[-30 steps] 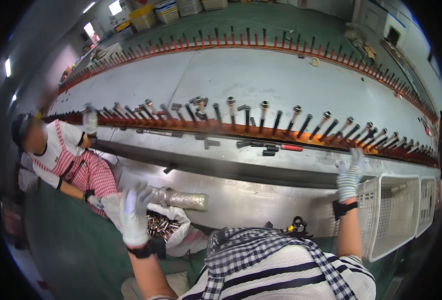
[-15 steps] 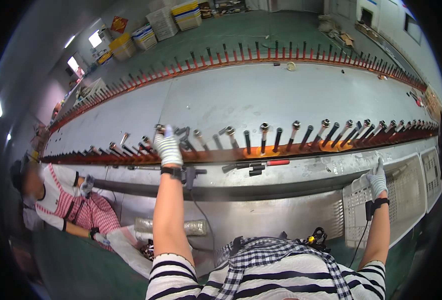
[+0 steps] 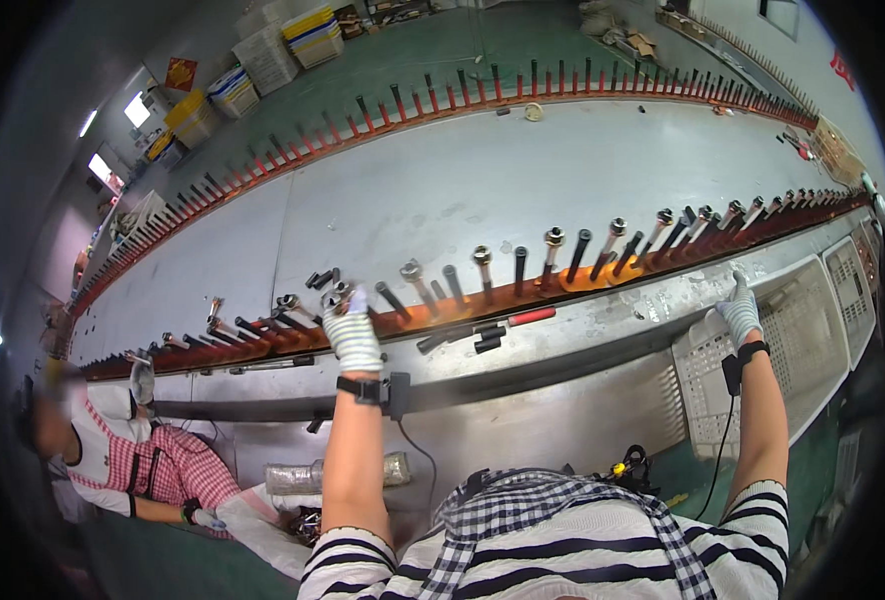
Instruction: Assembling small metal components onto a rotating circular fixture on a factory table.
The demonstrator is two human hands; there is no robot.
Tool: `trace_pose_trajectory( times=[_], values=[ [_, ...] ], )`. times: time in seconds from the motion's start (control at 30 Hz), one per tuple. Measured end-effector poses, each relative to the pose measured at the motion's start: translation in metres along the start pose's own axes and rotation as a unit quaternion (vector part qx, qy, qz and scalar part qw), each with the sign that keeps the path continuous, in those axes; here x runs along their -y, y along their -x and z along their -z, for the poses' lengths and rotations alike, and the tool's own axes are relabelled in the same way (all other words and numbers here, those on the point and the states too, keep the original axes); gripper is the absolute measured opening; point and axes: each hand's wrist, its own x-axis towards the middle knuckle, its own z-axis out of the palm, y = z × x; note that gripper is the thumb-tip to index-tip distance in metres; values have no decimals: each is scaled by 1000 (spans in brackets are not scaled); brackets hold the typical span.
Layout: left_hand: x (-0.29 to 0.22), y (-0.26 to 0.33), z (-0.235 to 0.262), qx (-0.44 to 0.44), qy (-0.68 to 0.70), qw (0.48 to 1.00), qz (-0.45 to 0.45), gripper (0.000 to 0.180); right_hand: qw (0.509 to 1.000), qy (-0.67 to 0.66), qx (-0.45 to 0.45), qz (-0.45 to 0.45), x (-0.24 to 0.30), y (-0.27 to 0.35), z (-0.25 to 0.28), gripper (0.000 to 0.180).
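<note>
My left hand (image 3: 351,332), in a striped glove, reaches over the near row of upright rods. Its fingers are closed around a shiny metal-ended piece (image 3: 339,297); the lower part is hidden by the glove. Several short black tubes (image 3: 323,278) lie just beyond that hand. To its right stand metal-topped rods (image 3: 482,258) and plain black rods (image 3: 521,266), alternating in an orange-brown rail (image 3: 503,300). My right hand (image 3: 739,312), also gloved, rests with fingers stretched out at the bench's near edge, beside a white plastic basket (image 3: 813,345), holding nothing visible.
A red-handled piece (image 3: 533,316) and black tubes (image 3: 488,340) lie on the near ledge. Another rail of rods (image 3: 463,90) curves along the bench's far side. At the left sits a co-worker (image 3: 153,450), one gloved hand raised to the bench. Stacked crates (image 3: 313,35) stand behind.
My view has tilted. My left hand has shifted right along the rail, past the loose black tubes. The co-worker's hand has risen to the bench edge. My right hand stays near the basket.
</note>
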Motion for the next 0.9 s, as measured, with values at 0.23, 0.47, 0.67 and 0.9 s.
trace_pose_trajectory(
  times=[0.23, 0.47, 0.67, 0.9],
  values=[
    [1, -34, 53, 26, -68, 996, -49, 23, 998, 25, 54, -28, 48, 21, 25, 87],
    [-107, -37, 53, -73, -100, 980, -155, 29, 999, 12, 47, -6, 36, 22, 27, 83],
    [16, 20, 10, 13, -59, 998, -19, 37, 999, 2, 47, -27, 41, 22, 26, 81],
    [-29, -33, 23, -160, -173, 955, -178, 45, 999, -3, 32, -5, 64, 35, 37, 80]
  ],
)
